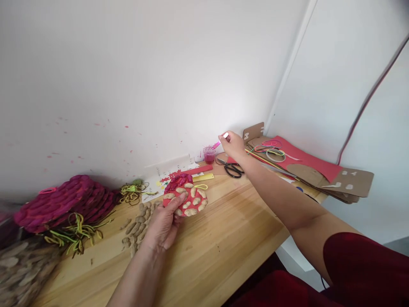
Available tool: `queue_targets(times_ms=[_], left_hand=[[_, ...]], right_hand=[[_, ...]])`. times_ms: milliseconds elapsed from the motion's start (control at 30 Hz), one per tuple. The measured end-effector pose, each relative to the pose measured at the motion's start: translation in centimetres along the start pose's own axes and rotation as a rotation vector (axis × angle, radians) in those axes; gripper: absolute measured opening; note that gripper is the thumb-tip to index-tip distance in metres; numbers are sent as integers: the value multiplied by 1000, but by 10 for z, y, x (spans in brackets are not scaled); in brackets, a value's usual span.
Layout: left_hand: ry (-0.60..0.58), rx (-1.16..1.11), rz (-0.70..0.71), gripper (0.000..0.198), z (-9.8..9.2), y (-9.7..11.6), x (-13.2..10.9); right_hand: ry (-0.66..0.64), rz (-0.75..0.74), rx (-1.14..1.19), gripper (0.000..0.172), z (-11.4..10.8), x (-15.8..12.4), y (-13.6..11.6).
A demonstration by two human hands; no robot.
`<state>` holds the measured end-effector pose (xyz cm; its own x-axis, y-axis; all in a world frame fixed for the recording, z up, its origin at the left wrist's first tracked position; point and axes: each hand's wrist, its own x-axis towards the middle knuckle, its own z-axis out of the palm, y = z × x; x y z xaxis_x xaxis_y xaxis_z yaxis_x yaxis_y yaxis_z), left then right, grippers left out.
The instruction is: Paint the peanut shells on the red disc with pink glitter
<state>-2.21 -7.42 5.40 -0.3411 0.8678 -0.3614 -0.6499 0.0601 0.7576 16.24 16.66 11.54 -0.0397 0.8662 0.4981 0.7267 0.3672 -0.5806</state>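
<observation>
My left hand grips a round red disc by its near left edge, thumb on top. Peanuts in their shells cover the disc; those on its far left part are coated magenta, the others bare. A yellow cord loop sticks out at its right. My right hand is closed around a paintbrush with a white handle end and magenta bristles. The brush slants down toward a clear cup of magenta paint against the wall. Splashes mark the cup's rim.
Loose peanuts lie left of my left hand. Farther left are stacked magenta peanut discs with green cords and a bag of peanuts. Black-handled scissors sit below my right hand. Cardboard and red sheets fill the right end.
</observation>
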Motion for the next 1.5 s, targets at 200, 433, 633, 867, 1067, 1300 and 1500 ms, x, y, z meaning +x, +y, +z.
queue_targets(times_ms=[200,433,633,867,1067,1300,1500], left_hand=[[39,2,-10,41,-4,-1,4],[35,22,-1,38,-5,2,5],[-42,50,-8,45,-3,2,0],[-41,138,61,41,-4,-5,4],[-33,274,141,41,-5,-9,6],[-70,263,220,44,4,-4,-4],[-51,322,282,42,2,-5,-2]], right_hand=[[-161,15,-182,22,27,9,-5],[-263,12,-278,27,47,11,-2],[-271,-51,-290,32,45,10,1],[-223,-88,-231,26,35,11,-2],[-95,-34,-107,24,18,5,-1],[-74,-100,785,33,-14,-53,-35],[-213,-195,860,32,-24,-112,-59]])
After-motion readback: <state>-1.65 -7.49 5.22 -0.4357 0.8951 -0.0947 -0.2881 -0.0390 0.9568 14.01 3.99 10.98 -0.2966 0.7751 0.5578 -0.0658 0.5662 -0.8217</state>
